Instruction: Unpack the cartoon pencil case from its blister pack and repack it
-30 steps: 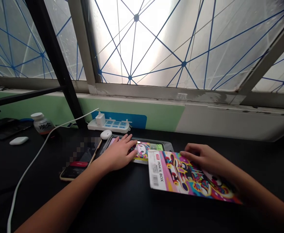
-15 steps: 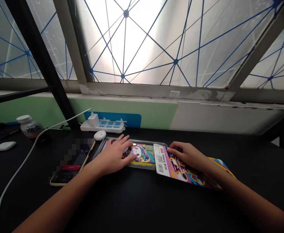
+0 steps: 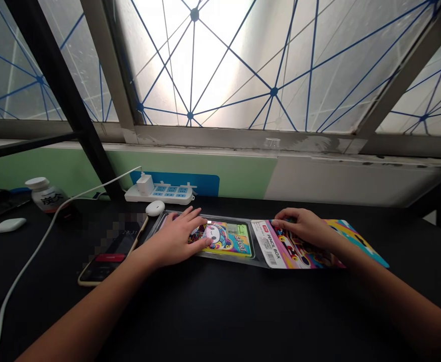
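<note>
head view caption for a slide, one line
Left hand on a clear plastic case, right hand on a printed pencil box card, black desk

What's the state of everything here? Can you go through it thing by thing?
left hand: open, resting on the plastic tray
right hand: open, flat on the printed card
pencil box: lying in the tray
printed card: flat on the table, against the tray
phone: face up, screen lit
power strip: charger plugged in
bottle: upright, capped
window: shut
</note>
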The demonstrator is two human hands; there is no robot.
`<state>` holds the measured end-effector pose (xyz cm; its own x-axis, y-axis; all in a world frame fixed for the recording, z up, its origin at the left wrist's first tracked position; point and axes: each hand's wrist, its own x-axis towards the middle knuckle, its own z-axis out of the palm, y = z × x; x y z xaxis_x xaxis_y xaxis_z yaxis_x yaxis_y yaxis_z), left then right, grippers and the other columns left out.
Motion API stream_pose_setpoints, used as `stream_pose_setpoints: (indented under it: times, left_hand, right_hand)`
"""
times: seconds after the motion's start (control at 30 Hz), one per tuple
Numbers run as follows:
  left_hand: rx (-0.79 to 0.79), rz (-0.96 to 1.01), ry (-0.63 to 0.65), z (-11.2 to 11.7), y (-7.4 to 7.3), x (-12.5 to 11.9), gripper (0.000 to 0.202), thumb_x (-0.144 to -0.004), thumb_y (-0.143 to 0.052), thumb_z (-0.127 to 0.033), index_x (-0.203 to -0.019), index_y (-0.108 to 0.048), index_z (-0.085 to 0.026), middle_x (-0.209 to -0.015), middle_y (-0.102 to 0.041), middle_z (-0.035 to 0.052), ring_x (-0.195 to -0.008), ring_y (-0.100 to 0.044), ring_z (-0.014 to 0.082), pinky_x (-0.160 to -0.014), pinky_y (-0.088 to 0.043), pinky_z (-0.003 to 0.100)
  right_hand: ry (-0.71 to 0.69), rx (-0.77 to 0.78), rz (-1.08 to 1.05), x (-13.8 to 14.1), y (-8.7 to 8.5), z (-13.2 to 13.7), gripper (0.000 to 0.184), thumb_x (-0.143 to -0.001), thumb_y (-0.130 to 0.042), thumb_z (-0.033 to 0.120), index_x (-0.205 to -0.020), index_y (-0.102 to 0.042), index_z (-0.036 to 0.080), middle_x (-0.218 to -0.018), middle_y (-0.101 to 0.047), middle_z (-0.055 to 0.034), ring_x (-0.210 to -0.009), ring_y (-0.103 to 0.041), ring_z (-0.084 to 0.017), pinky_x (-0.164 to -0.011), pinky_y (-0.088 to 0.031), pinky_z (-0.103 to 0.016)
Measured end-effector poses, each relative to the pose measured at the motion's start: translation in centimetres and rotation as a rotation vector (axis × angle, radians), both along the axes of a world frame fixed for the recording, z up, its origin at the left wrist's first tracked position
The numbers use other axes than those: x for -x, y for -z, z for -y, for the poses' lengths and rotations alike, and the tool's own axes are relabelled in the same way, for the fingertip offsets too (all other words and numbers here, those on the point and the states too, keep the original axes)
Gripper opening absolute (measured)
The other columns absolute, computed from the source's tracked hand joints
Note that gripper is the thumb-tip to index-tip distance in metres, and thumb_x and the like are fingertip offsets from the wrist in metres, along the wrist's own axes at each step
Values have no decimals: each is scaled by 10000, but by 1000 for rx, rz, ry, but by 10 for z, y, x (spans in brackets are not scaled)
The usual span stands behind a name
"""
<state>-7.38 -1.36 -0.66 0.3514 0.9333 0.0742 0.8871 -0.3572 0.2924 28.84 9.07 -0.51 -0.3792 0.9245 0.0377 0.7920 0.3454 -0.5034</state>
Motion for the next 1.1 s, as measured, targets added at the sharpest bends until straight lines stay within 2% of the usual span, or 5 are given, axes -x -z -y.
stream_pose_setpoints:
  times: [0.4, 0.53, 0.7, 0.93, 1.1]
  left_hand:
    - [-1, 3, -5, -1, 1, 0, 574, -951, -404, -674, -1369, -533, -303, -1599, -352, 112, -1503, -222, 351, -1132, -235, 634]
    - [-11, 16, -27, 1, 1, -4, 523, -952, -448, -630, -1330, -557, -286, -1582, -385, 116, -1492, -246, 368, -1124, -243, 651]
    - [-52, 65, -27, 4, 2, -17, 444, -932, -527, -575, -1270, -592, -293, -1564, -417, 109, -1481, -280, 363, -1135, -213, 664]
    - [-35, 420, -20, 14, -6, -44, 343, -959, -526, -472, -1232, -611, -282, -1535, -460, 85, -1446, -367, 321, -1186, -171, 608]
    - [16, 671, -60, 17, -14, -36, 325, -963, -519, -482, -1174, -646, -269, -1504, -496, 63, -1327, -523, 288, -1096, -412, 436]
  right_hand:
    - [71, -93, -22, -2, -8, 11, 373, -831, -622, 609, -879, -739, 258, -925, -764, -37, -830, -690, -251, -671, -518, -330]
    - [101, -70, -36, 10, -6, 22, 400, -840, -602, 620, -890, -723, 242, -914, -759, -48, -817, -683, -249, -694, -509, -340]
    - [19, -72, 8, 36, 4, 34, 359, -902, -532, 561, -878, -691, 240, -950, -730, -61, -862, -660, -251, -746, -492, -359]
    - [-24, -105, 76, 62, 15, 41, 394, -964, -420, 531, -865, -653, 229, -951, -661, -86, -885, -626, -255, -784, -468, -375]
    - [-51, -24, 61, 56, 9, 39, 410, -967, -412, 553, -901, -652, 227, -973, -674, -81, -897, -632, -252, -791, -474, -371]
